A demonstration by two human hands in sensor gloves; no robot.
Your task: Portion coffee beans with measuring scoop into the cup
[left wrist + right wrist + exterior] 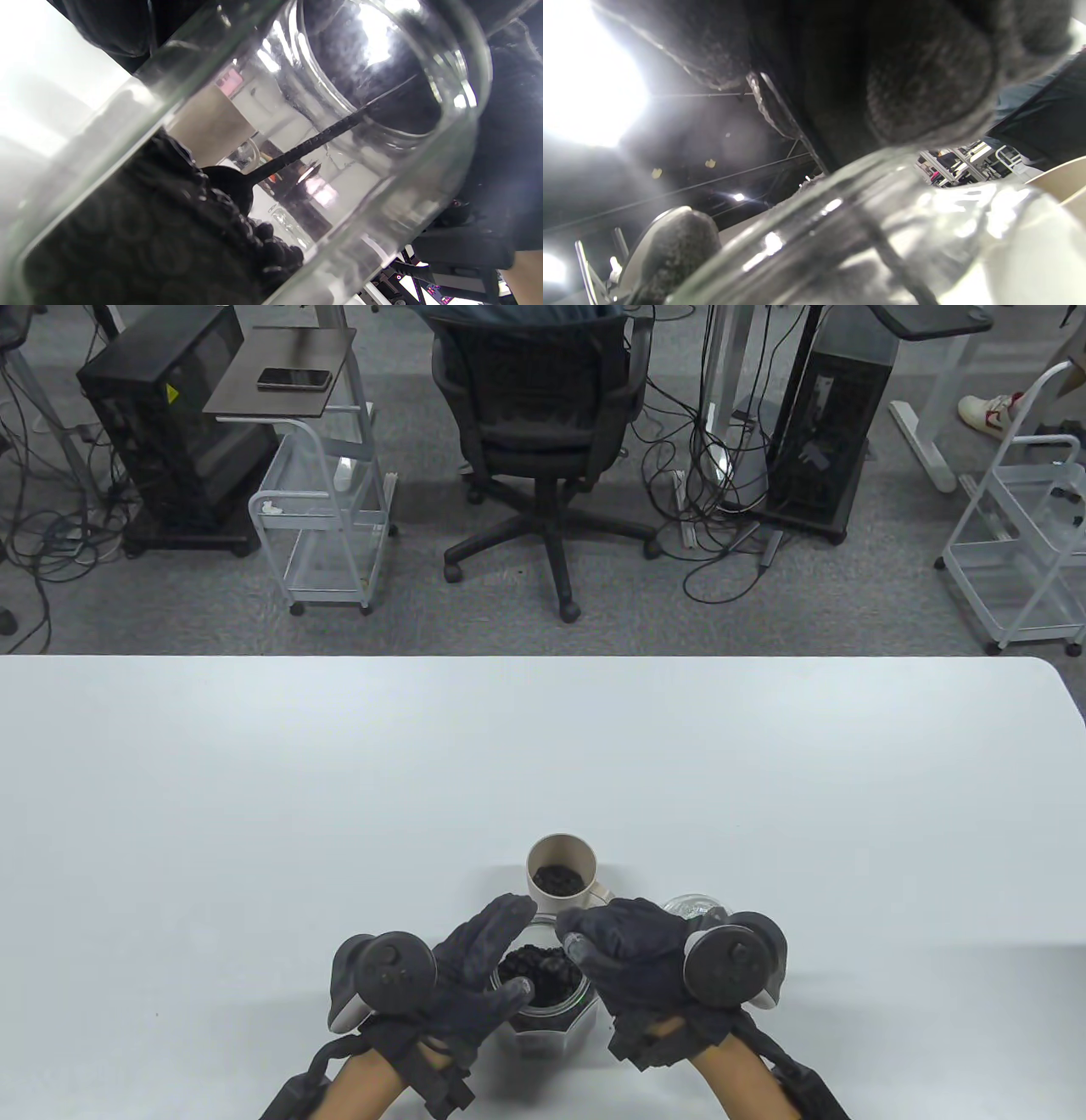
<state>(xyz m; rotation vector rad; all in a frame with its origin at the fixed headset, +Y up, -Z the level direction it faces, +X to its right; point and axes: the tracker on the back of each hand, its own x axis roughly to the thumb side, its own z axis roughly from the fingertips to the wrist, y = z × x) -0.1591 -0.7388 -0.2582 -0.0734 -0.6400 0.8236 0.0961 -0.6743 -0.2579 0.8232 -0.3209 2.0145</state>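
Two gloved hands are positioned at a glass jar [543,1001] of coffee beans [536,970] near the table's front edge. The left hand [462,976] is wrapped round the jar; the right hand [628,954] pinches the black scoop [237,186], lowered among the beans. The cup [562,875], holding beans, stands just behind.

My right hand [632,959] covers the scoop's [237,186] handle in the table view, and its bowl sits half sunk in the beans [161,237]. My right wrist view is mostly blur: glove, the jar's [840,237] glass. My forearms run off the near edge.
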